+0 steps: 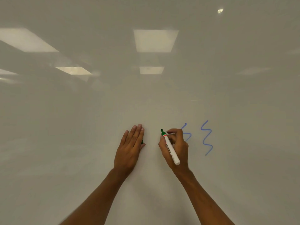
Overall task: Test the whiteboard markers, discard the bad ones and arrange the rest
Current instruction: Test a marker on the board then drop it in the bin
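The left forearm (97, 195) and right forearm (204, 195) reach up to the whiteboard (81, 111). The left hand (129, 146) lies flat on it with fingers straight and together, probably as a brace. A green cap (142, 142) peeps out at its right edge, seemingly kept for recapping. The right hand (179, 148) curls fingers and thumb round the green marker (169, 147) in a writing grip, its bare tip at the board, left of two blue squiggles (207, 138). The barrel is white with black print and a red band near the nib. No green line shows yet.
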{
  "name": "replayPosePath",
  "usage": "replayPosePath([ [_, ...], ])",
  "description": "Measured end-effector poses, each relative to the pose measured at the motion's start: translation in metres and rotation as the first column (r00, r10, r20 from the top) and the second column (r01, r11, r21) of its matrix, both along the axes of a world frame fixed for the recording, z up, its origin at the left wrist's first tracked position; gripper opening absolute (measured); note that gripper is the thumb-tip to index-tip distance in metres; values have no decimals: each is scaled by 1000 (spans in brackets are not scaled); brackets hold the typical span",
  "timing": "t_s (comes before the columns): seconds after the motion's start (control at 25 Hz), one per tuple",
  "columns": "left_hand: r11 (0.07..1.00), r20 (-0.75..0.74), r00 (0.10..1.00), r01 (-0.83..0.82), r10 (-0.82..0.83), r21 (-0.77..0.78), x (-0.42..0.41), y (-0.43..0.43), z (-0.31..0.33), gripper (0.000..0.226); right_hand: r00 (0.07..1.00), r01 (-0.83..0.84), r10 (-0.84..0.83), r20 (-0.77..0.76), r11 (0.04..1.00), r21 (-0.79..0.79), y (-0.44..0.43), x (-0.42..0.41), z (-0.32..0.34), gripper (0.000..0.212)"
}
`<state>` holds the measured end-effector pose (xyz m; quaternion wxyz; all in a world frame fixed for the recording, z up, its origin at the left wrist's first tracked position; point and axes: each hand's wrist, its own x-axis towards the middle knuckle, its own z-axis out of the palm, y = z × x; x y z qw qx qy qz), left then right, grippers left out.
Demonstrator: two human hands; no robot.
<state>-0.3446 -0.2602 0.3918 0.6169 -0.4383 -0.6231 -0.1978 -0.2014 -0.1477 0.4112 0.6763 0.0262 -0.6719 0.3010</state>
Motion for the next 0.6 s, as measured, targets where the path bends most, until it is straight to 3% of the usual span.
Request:
replayPosePath([
  [0.2, 999, -44, 999, -22, 23, 24, -4, 2, -1, 47, 972, 228, -224, -77, 972, 55, 8, -25, 4, 17],
  [0.32, 999, -63, 998, -19, 22, 38, -5, 2, -1, 47, 940, 342, -329, -94, 914, 218, 15, -28, -12, 16],
  [0.48, 998, -82, 997, -9, 13, 56, -4, 3, -2, 45, 937, 348, -339, -83, 927, 139, 24, -19, -42, 21],
  [0.6, 997, -104, 994, 31, -24, 66, -4, 4, -1, 44, 920, 387, -388, -60, 870, 307, 24, -12, -67, 28],
])
